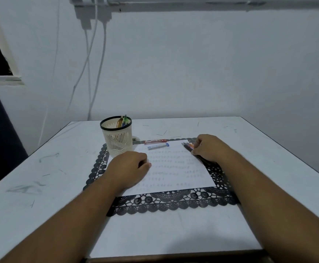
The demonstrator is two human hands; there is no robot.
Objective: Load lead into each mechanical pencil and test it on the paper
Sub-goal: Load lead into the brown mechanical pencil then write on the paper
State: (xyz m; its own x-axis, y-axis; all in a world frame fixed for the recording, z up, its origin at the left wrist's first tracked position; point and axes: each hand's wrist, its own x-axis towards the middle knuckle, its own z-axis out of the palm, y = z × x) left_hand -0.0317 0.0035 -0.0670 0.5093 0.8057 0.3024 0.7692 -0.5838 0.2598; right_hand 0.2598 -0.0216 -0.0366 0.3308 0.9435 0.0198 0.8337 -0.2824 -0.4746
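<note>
A white sheet of paper (174,168) with rows of faint pencil marks lies on a black lace placemat (174,203). My left hand (130,168) rests on the paper's left side with fingers curled, holding nothing that I can see. My right hand (210,147) lies at the paper's upper right corner, fingers curled over a bundle of mechanical pencils (188,146) whose tips poke out to the left. Two lead cases, one red (155,141) and one blue (158,146), lie at the paper's top edge.
A white mesh pen cup (117,141) with a black rim holds a few pens at the mat's far left corner. Thin loose leads (162,133) lie scattered on the white table (250,149) behind the mat. White cables (90,73) hang down the wall.
</note>
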